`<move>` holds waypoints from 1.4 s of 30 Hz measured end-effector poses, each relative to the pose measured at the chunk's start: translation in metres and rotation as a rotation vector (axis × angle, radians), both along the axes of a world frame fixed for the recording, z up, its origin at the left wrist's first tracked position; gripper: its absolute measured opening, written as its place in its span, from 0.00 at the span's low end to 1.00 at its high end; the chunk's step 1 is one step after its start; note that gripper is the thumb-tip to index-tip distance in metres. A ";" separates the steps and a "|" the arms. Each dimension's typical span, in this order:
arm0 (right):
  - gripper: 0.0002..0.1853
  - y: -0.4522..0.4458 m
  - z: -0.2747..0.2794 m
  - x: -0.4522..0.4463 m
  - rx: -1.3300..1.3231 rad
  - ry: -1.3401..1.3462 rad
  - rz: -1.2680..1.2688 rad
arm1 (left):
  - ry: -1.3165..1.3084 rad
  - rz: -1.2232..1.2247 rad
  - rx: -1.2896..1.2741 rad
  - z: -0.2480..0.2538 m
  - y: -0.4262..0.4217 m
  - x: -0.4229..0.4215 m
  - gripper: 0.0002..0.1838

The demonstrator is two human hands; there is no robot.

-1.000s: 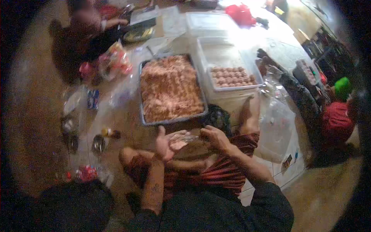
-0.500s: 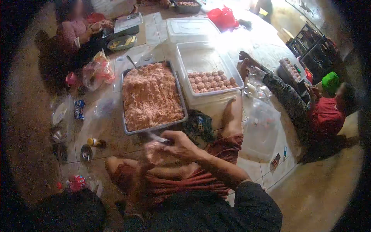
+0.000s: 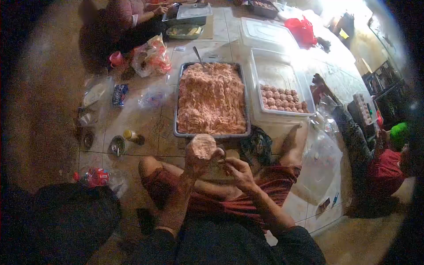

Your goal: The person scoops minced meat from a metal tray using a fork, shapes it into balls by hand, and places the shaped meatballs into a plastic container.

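My left hand (image 3: 194,158) holds a flattened round portion of pinkish meat mixture (image 3: 203,146) just below the front edge of a large tray (image 3: 176,130). That tray is heaped with the same meat mixture (image 3: 211,99), and a spoon (image 3: 198,56) stands in its far part. Close by on the right, my right hand (image 3: 238,171) has its fingers pinched together around something thin that is too small to make out. Right of the tray, rows of meatballs (image 3: 282,99) lie in the near part of a clear plastic box (image 3: 254,79).
Co-workers sit at the upper left (image 3: 141,17) and far right (image 3: 386,170). A black bag (image 3: 257,145) lies beside my knee. Left are a plastic bag (image 3: 152,57), a small bottle (image 3: 129,134) and a glass (image 3: 117,145). A clear lid (image 3: 318,168) lies right.
The view has shifted. My right hand, over my left half a second ago, is now apart to its right. The meat on my left hand now shows as a round, flat shape.
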State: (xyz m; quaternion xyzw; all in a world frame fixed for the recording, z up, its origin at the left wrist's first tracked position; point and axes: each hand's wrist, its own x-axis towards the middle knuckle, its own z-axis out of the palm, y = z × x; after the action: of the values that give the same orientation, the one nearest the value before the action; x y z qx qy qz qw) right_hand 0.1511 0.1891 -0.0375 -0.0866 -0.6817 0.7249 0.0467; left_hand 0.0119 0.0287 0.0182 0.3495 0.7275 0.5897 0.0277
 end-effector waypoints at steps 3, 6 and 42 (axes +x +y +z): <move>0.12 0.014 0.049 -0.018 0.454 0.183 0.038 | 0.201 0.096 -0.093 0.011 0.002 0.002 0.15; 0.09 0.022 0.070 -0.023 0.660 0.216 -0.048 | -0.131 0.073 0.373 -0.054 -0.002 -0.014 0.17; 0.11 -0.007 0.000 -0.003 -0.137 -0.040 0.082 | -0.110 0.088 0.083 0.036 -0.017 -0.005 0.16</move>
State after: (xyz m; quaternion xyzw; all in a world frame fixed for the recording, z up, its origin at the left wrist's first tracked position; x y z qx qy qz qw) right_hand 0.1481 0.1817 -0.0371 -0.0763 -0.6342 0.7694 -0.0027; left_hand 0.0066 0.0120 0.0540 0.2850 0.7144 0.6385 0.0271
